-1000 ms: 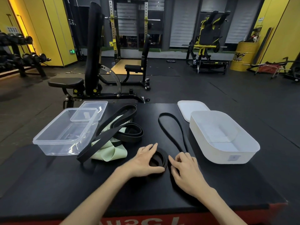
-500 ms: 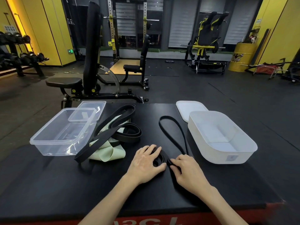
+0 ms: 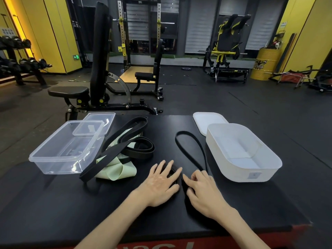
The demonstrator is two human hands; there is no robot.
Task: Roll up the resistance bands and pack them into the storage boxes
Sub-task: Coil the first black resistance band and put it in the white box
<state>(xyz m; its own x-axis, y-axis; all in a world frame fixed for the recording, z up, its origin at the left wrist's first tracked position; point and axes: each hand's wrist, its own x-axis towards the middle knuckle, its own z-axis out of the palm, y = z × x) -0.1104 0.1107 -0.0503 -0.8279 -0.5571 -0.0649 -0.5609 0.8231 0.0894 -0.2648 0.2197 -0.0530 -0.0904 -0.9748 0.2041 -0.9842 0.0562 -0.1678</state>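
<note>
While my left hand (image 3: 161, 184) lies flat and open on the small coil, my right hand (image 3: 201, 186), fingers curled, pinches the thin black band (image 3: 193, 150) just beside it. Its unrolled loop runs away from my hands, far and slightly left, beside the empty white box (image 3: 240, 169) on its right.

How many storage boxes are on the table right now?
2: a clear box at the left with its lid behind it, and a white box at the right. Both look empty.

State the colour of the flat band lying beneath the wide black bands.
Pale green: the flat stretchy band shows best in the head view.
</note>
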